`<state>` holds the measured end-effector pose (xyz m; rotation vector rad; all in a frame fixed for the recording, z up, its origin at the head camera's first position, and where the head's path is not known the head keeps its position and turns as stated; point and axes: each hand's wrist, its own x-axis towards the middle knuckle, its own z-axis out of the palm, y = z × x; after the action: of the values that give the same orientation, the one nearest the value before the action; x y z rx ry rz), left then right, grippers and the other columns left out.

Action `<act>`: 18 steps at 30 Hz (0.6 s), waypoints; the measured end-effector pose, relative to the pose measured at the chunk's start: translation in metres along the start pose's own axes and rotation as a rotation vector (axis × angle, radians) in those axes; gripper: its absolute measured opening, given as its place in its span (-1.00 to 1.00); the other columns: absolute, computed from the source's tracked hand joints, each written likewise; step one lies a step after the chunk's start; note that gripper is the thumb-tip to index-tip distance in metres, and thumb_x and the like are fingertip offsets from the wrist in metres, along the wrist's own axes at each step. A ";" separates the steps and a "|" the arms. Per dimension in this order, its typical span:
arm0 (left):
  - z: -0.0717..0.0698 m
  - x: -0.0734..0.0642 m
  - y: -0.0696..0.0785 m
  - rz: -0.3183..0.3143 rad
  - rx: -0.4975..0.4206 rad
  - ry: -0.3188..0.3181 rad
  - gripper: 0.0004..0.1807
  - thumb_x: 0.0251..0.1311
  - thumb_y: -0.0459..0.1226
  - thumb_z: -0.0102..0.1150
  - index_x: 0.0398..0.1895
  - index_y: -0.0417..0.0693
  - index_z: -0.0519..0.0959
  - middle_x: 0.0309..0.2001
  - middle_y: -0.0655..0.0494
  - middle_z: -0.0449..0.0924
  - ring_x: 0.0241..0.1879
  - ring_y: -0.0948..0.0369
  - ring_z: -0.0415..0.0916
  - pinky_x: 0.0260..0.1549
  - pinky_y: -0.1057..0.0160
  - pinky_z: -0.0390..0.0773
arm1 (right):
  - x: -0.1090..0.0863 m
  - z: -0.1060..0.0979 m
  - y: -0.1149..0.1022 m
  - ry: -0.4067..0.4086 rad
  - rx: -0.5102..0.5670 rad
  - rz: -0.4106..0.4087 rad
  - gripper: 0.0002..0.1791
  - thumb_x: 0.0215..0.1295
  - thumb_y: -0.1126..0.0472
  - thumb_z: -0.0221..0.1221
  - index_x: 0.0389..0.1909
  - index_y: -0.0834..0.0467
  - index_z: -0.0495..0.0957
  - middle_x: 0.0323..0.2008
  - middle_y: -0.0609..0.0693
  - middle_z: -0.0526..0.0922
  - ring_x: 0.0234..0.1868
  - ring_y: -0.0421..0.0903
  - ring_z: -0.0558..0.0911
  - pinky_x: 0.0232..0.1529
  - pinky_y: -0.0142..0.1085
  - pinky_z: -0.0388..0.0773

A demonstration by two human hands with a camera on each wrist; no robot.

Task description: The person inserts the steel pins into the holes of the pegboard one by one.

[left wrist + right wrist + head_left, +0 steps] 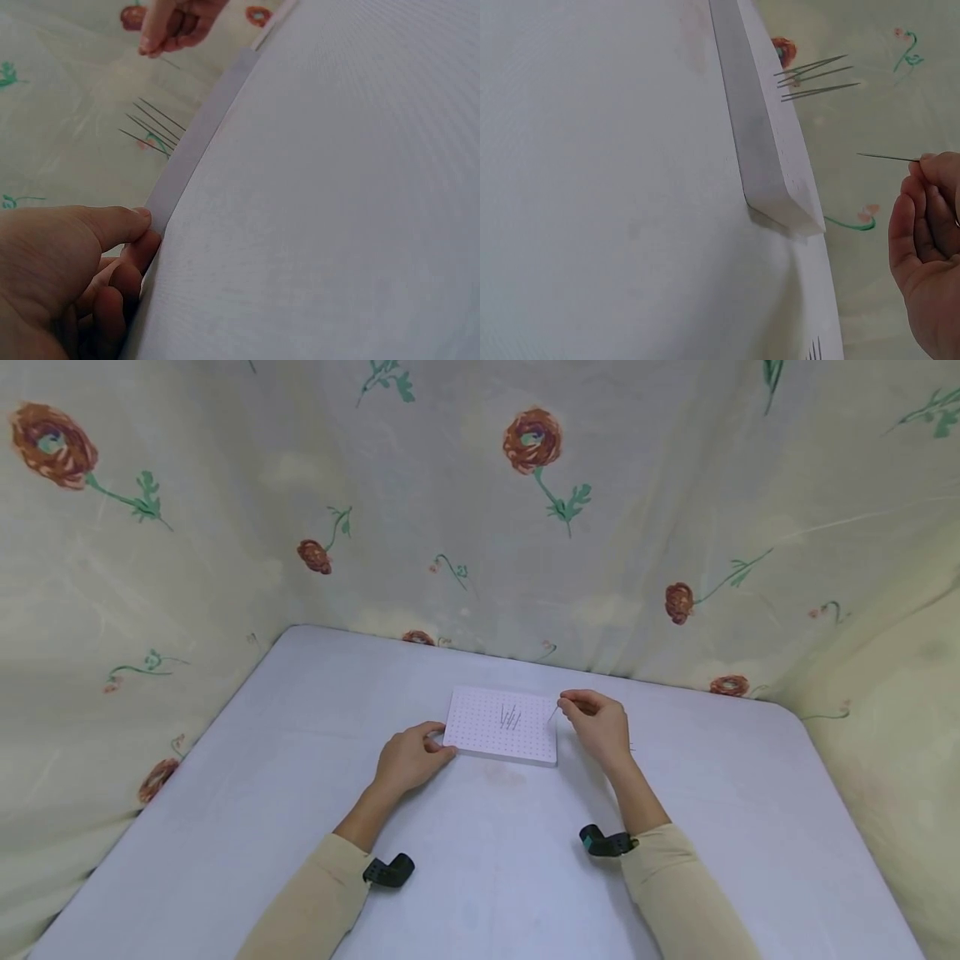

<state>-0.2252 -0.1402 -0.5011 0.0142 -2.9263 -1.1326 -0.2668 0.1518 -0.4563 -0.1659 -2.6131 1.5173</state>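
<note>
A white board (474, 739) with rows of small holes lies flat on the table. Several thin needles (819, 76) stand upright in its middle. My left hand (411, 760) holds the board at its left end, thumb at the front corner and the forefinger further back along the side. Over the board's right edge, my right hand (602, 727) pinches a needle (889, 157) between thumb and fingertips. That needle slants down toward the board, its free end clear of the surface in the right wrist view.
A few more needles (814, 349) are on the white table (720, 827) to the right of the board, partly behind my right wrist in the head view. Flower-patterned curtain (420, 468) hangs behind the table and along its sides.
</note>
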 end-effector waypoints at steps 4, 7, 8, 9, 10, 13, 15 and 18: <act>0.000 0.000 0.000 0.003 0.002 0.000 -0.43 0.22 -0.01 0.40 0.26 -0.01 0.60 -0.32 0.12 0.79 -0.38 0.22 0.62 -0.41 0.28 0.43 | 0.001 0.011 -0.003 -0.012 -0.010 -0.011 -0.73 0.42 0.09 0.26 0.01 0.12 0.71 -0.03 0.10 0.77 -0.03 -0.05 0.69 -0.24 -0.54 0.51; 0.000 0.001 0.000 0.004 0.003 -0.001 -0.42 0.22 -0.01 0.39 0.27 -0.02 0.59 -0.31 0.12 0.79 -0.37 0.21 0.63 -0.41 0.29 0.43 | 0.001 0.019 -0.006 -0.013 -0.025 -0.021 -0.76 0.40 0.09 0.28 -0.03 0.11 0.72 -0.07 0.08 0.78 -0.05 -0.05 0.68 -0.19 -0.48 0.52; 0.000 0.001 0.000 0.004 0.004 -0.001 -0.42 0.22 -0.01 0.39 0.27 -0.02 0.59 -0.31 0.12 0.79 -0.37 0.21 0.63 -0.41 0.29 0.43 | 0.001 0.022 -0.007 -0.015 -0.031 -0.024 -0.77 0.40 0.09 0.28 -0.04 0.10 0.72 -0.09 0.07 0.77 -0.06 -0.05 0.68 -0.17 -0.45 0.52; 0.000 0.000 -0.001 0.003 0.006 0.000 -0.43 0.22 -0.01 0.39 0.26 -0.02 0.59 -0.31 0.12 0.79 -0.37 0.21 0.63 -0.41 0.29 0.43 | 0.000 0.025 -0.008 -0.016 -0.037 -0.032 -0.77 0.40 0.10 0.28 -0.04 0.10 0.72 -0.10 0.08 0.77 -0.07 -0.04 0.67 -0.15 -0.43 0.52; 0.000 0.000 -0.001 0.002 0.007 0.000 -0.43 0.22 -0.01 0.39 0.26 -0.02 0.59 -0.31 0.12 0.79 -0.38 0.21 0.62 -0.41 0.29 0.43 | 0.000 0.026 -0.009 -0.017 -0.039 -0.039 -0.78 0.40 0.11 0.28 -0.04 0.10 0.72 -0.10 0.08 0.77 -0.07 -0.03 0.67 -0.14 -0.41 0.52; -0.001 0.000 0.000 0.004 0.008 0.003 -0.43 0.22 -0.01 0.39 0.25 -0.02 0.60 -0.32 0.13 0.78 -0.40 0.23 0.61 -0.42 0.28 0.42 | 0.000 0.031 -0.010 -0.015 -0.041 -0.061 -0.79 0.39 0.11 0.28 -0.05 0.11 0.71 -0.13 0.09 0.77 -0.10 -0.04 0.67 -0.13 -0.39 0.51; -0.001 0.000 -0.001 0.005 0.010 0.005 -0.43 0.22 -0.01 0.40 0.25 -0.02 0.60 -0.33 0.13 0.78 -0.41 0.23 0.60 -0.42 0.28 0.42 | 0.000 0.035 -0.009 -0.014 -0.043 -0.072 -0.79 0.39 0.12 0.28 -0.06 0.11 0.71 -0.14 0.08 0.77 -0.11 -0.04 0.66 -0.13 -0.38 0.50; 0.000 0.000 -0.001 0.012 0.011 0.004 -0.43 0.22 -0.02 0.40 0.25 -0.03 0.60 -0.33 0.14 0.78 -0.42 0.24 0.59 -0.43 0.28 0.42 | 0.000 0.039 -0.007 -0.011 -0.040 -0.081 -0.81 0.38 0.12 0.29 -0.09 0.11 0.70 -0.18 0.07 0.76 -0.14 -0.06 0.66 -0.14 -0.37 0.49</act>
<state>-0.2254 -0.1403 -0.5018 -0.0004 -2.9251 -1.1133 -0.2734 0.1152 -0.4697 -0.0550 -2.6259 1.4447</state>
